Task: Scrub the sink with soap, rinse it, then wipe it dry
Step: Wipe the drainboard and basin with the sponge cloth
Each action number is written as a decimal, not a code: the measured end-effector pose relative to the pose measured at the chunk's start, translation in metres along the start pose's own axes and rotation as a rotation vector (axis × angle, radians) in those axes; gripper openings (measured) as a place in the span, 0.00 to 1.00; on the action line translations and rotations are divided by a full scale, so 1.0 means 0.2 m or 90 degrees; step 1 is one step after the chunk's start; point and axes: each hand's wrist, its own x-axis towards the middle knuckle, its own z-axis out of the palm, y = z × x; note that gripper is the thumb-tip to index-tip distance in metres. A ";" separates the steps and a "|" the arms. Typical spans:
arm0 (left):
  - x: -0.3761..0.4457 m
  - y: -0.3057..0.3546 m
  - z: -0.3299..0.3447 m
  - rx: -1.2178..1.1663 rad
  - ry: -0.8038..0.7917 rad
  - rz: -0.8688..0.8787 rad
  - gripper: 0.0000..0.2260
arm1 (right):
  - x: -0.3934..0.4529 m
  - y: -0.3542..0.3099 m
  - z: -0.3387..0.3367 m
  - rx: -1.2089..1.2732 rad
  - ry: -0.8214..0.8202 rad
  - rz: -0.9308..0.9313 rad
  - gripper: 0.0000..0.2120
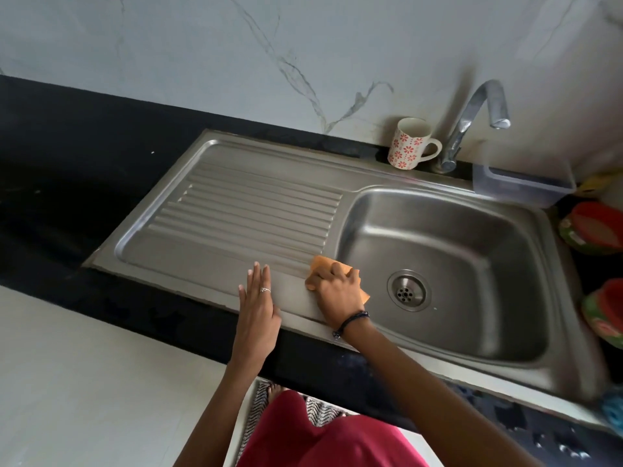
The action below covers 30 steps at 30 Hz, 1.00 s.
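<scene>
Wipe-dry stage, judged from the dry-looking steel and absence of suds.

Right hand: fingers curled and clamped on folded orange cloth, pressed against near edge of stainless-steel sink, at the junction of ribbed drainboard and basin.

Left hand: fingers straight, close together, flat on drainboard just left of the cloth; holding nothing.

Unwiped drainboard: beyond and left of the clamped fingers, ribs running left to right. Basin and round drain: immediately right of the fingers, lower.

Next stroke, by judgement: along the ribs, leftward, left hand to clear first. Right hand nearer to basin.

Floral white mug and chrome tap: far beyond fingers, on black desk.
</scene>
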 end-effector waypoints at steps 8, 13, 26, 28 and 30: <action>0.03 0.08 0.07 0.004 -0.047 0.040 0.30 | -0.13 0.11 0.02 0.068 0.030 0.064 0.08; 0.03 0.12 0.07 0.008 -0.058 0.065 0.30 | -0.19 0.16 0.02 0.112 -0.021 0.107 0.09; 0.05 0.15 0.07 0.016 -0.090 0.099 0.29 | -0.23 0.51 -0.10 0.545 -0.042 0.485 0.15; 0.06 0.16 0.07 0.012 -0.094 0.102 0.30 | -0.23 0.55 -0.11 0.657 -0.002 0.584 0.14; 0.06 0.17 0.08 0.010 -0.098 0.106 0.30 | -0.22 0.57 -0.12 0.758 0.030 0.678 0.13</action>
